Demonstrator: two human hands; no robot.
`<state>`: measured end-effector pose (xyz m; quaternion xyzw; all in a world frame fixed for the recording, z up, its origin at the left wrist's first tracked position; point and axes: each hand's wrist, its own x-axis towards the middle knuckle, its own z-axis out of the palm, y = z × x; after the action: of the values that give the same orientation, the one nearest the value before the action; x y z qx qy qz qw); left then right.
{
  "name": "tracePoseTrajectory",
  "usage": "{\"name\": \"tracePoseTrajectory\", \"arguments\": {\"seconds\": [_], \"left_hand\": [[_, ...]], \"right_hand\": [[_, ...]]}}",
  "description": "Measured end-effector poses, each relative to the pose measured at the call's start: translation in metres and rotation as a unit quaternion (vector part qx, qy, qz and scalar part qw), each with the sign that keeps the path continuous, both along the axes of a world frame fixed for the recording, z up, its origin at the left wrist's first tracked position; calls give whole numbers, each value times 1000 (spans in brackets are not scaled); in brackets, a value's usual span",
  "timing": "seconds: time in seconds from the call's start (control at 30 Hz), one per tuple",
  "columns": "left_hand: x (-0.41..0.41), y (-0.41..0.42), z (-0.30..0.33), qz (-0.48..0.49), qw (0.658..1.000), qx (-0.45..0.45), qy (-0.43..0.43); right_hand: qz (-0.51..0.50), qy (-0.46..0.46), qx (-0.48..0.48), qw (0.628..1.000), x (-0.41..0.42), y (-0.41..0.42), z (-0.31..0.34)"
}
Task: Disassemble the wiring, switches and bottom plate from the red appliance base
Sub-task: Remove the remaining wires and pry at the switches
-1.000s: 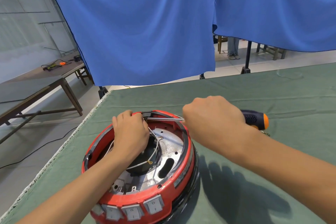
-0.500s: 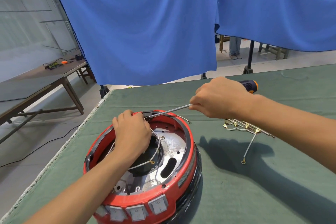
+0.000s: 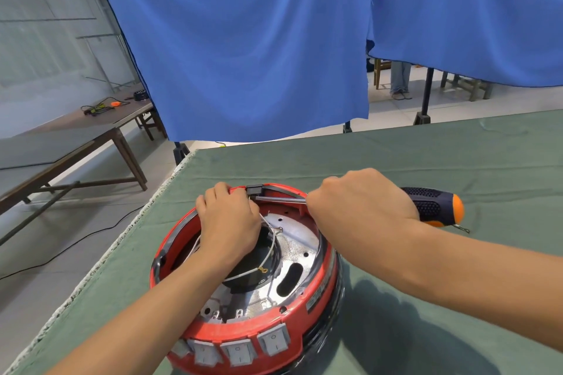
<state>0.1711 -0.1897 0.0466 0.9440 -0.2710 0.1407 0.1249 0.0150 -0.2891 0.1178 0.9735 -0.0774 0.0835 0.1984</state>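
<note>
Head view shows the red base (image 3: 253, 318) upturned on the green table (image 3: 457, 161) so its wiring faces up, the left hand (image 3: 228, 222) curled on the far rim, apparently to steady it, while the right hand (image 3: 362, 204) grips a screwdriver (image 3: 432, 204) with its tip at a black clip (image 3: 254, 190).

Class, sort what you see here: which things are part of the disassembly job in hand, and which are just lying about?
Part of the job:
red appliance base
screwdriver, gripped by the right hand
loose white wires
rocker switches
silver bottom plate
left hand, steadying the base

Lying about:
blue curtain
wooden side table with cables
green table cloth
</note>
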Motion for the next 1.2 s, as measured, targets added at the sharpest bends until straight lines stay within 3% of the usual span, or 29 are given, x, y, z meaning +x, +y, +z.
{"name": "tracePoseTrajectory", "arguments": {"seconds": [0.53, 0.87, 1.2], "left_hand": [[2, 1, 1, 4, 1000, 2, 7], [2, 0, 1, 3, 1000, -7, 7], [2, 0, 2, 5, 1000, -2, 12]], "right_hand": [[90, -32, -68, 993, 23, -74, -7], [-5, -35, 8, 999, 2, -16, -12], [37, -47, -26, 998, 10, -53, -23]]}}
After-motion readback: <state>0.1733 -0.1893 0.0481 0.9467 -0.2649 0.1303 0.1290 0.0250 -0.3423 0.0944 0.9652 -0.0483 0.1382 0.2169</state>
